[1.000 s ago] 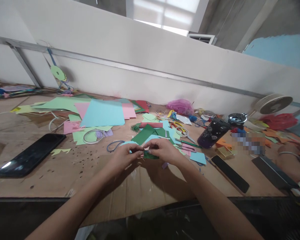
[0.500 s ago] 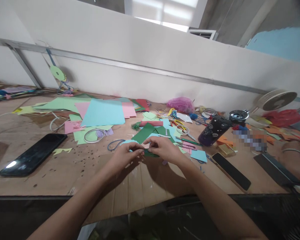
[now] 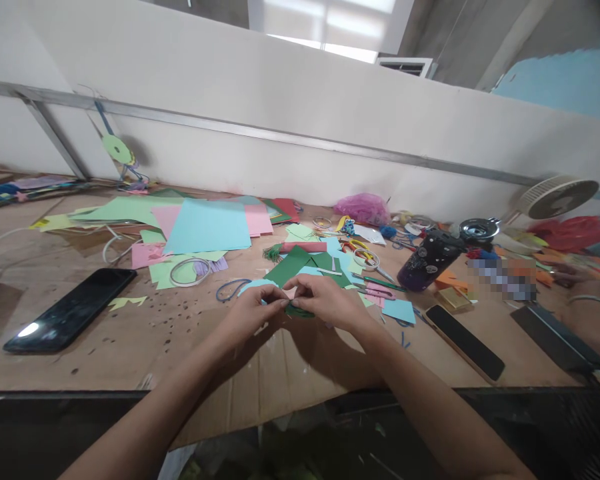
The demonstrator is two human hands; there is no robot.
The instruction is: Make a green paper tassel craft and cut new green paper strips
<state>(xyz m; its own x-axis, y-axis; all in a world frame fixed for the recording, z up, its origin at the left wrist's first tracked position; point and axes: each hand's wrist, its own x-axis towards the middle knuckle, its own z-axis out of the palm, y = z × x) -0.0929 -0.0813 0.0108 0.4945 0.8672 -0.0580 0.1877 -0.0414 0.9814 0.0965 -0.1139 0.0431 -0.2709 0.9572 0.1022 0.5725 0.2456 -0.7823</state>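
My left hand (image 3: 259, 308) and my right hand (image 3: 317, 298) meet over the front middle of the table, fingertips close together. Between them is a small green piece (image 3: 298, 311), mostly hidden by the fingers. Both hands pinch at it with thumb and forefinger. A bit of pale pink shows just above the fingertips. Behind the hands lie dark green paper sheets (image 3: 286, 267) and a red roll (image 3: 305, 247) with a green fringed end. Light blue paper pieces stick out beside my left hand.
Large light blue sheet (image 3: 207, 227) and green and pink papers lie at the back left. A black phone (image 3: 70, 312) is at left, another phone (image 3: 464, 341) at right. A dark tumbler (image 3: 426, 261) stands near pliers and scissors. Another person's hand (image 3: 593, 307) is at far right.
The green piece between my fingertips has turned slightly, and my fingertips have drawn a little closer together. The other person's hand has shifted at the far right.
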